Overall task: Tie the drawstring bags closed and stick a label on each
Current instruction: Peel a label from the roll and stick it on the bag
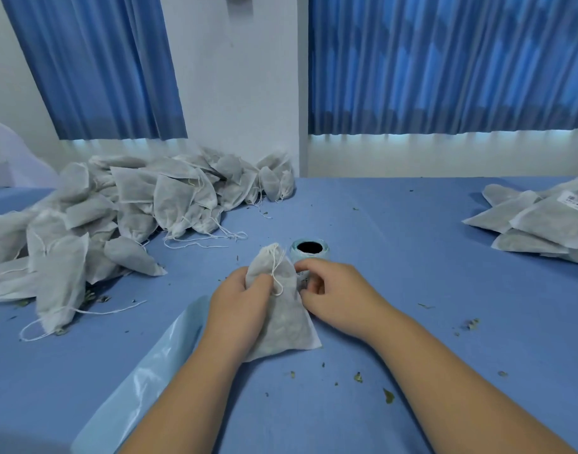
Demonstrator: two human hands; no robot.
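Here the bag (281, 319) is clamped in the grip of the left hand (238, 299), steadied for labelling. A label (302, 276) beside the roll (309, 250) seems pinched by the curled right hand (337, 290).

The bag (282, 309) lies at the centre of the table (412, 322), between both hands. The left hand (240, 299) grips its left side. The right hand (333, 290) sits at its right edge, possibly touching it. The label roll (309, 249) stands just behind the bag. A pile of bags (133, 204) occupies the far left, and a stack of bags (543, 224) the far right. A film strip (143, 371) runs from the near left edge under the left forearm.
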